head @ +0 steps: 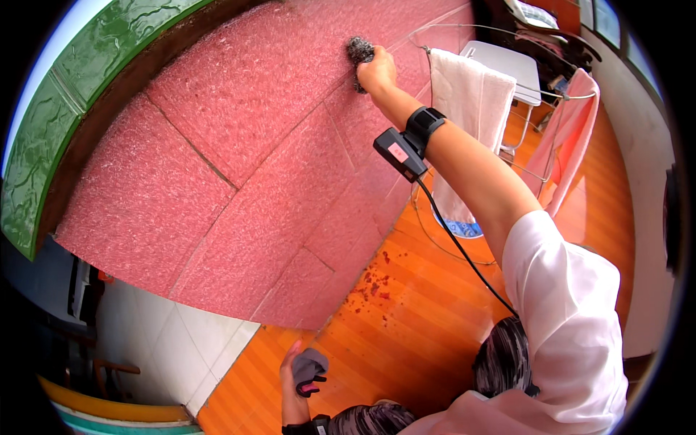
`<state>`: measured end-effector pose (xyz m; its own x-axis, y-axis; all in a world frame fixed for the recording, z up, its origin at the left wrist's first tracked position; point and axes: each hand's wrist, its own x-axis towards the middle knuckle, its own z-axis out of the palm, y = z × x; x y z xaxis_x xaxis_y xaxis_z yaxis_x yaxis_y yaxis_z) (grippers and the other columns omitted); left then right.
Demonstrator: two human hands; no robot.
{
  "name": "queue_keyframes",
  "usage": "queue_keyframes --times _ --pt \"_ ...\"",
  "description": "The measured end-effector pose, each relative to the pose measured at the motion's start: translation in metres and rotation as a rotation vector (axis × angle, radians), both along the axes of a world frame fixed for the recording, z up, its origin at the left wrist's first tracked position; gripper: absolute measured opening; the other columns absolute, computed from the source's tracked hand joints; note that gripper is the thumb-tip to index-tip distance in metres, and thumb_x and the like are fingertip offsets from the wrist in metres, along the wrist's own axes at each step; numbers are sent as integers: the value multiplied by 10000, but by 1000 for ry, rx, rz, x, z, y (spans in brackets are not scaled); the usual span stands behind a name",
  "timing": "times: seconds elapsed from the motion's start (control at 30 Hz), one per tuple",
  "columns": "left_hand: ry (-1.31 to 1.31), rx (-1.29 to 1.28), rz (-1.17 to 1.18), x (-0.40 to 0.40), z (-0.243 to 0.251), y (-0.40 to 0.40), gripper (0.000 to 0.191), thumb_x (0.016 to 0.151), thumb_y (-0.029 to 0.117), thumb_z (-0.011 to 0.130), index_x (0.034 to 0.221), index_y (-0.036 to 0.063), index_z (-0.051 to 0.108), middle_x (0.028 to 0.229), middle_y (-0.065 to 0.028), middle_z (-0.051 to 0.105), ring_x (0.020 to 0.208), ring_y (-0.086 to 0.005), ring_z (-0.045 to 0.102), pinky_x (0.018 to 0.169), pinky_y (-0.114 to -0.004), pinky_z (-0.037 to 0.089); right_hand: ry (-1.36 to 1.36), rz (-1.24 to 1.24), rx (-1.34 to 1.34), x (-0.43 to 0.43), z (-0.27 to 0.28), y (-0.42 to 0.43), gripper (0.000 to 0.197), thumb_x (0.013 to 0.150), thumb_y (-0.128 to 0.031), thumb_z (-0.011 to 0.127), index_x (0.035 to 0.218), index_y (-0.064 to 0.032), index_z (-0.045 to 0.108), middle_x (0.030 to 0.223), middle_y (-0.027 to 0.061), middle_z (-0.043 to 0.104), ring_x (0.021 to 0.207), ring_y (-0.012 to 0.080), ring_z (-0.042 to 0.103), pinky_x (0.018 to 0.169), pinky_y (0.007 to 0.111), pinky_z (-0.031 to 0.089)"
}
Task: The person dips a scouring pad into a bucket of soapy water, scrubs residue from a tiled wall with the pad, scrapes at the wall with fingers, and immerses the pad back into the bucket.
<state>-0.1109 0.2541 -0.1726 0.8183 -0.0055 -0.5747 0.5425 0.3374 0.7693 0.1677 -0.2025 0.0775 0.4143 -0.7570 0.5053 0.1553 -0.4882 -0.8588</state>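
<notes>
My right hand (pixel 377 72) is raised against a red textured wall (pixel 261 141) with joint lines. Its fingers are closed around a dark grey, curly scouring pad (pixel 360 50), which lies against the wall. A black strap with a small cabled box (pixel 401 154) sits on that forearm. Low at the picture's bottom, my left hand (pixel 293 370) holds a grey cloth (pixel 310 365) with a black and pink part (pixel 310 387); its fingers are partly hidden.
A wire drying rack (pixel 565 98) bears a white towel (pixel 470 98) and a pink towel (pixel 571 125) at the right. Behind it stands a white folding table (pixel 503 65). Red flakes (pixel 375 288) lie on the wood-patterned floor (pixel 435 283). Green trim (pixel 114 60) edges the wall.
</notes>
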Motion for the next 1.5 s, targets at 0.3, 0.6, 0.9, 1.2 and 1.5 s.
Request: queue_keyframes --times 0.3,0.6,0.9,1.2,1.5 --pt "24 40 -62 9 -8 -4 448 861 204 475 1275 38 425 1006 -155 590 878 -275 608 764 -395 506 -194 306 -295 -54 -21 48 370 707 -65 645 1058 -36 531 1025 178 559 979 328 545 834 372 435" --pt "24 -17 -13 5 -18 8 446 861 197 466 1272 31 415 997 -166 590 858 -284 613 746 -413 510 -144 173 -215 -24 -33 33 309 677 -150 696 939 -44 572 959 171 572 918 359 552 802 402 440" --pt "77 -230 -98 7 -37 24 472 853 216 488 1275 25 400 968 -160 594 837 -289 610 705 -410 505 -59 -22 -22 10 -1 -13 436 689 -325 715 979 -18 607 873 189 647 852 320 622 753 373 469" --pt "162 26 21 5 13 -7 392 843 266 520 1156 34 477 870 -147 603 763 -286 607 649 -411 504 -21 94 28 13 -8 -19 423 671 -332 716 948 -29 614 909 206 635 892 349 606 796 400 457" --pt "138 -52 125 4 -11 9 315 827 276 547 1029 34 539 764 -116 607 660 -270 605 582 -391 500 -48 82 56 17 5 -24 510 660 -303 737 1030 18 595 908 170 653 841 257 632 760 336 472"
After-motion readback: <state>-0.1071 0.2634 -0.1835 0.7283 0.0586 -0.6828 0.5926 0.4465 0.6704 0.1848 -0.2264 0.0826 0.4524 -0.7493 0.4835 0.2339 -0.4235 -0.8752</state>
